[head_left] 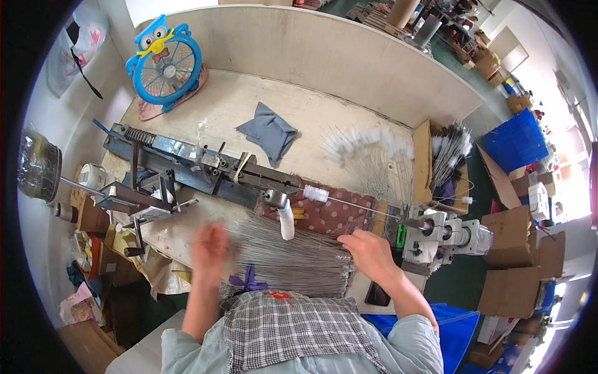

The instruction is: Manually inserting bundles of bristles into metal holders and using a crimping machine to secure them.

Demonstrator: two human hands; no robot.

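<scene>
My left hand is smeared by motion over the left end of a pile of thin metal wires; its fingers cannot be made out. At the pile's right end, my right hand has its fingertips drawn together by the wire ends. Whether a wire is between them is too small to tell. Beyond the hands runs a long metal bench machine, with a white-wrapped handle pointing toward me. A white bristle brush on a twisted wire stretches from it to the motor spindle at the right.
A polka-dot cloth lies under the brush. Finished-looking white brushes are heaped behind, beside a cardboard box. A grey cloth and blue fan stand farther back. A crank juts out left; a phone lies near my right forearm.
</scene>
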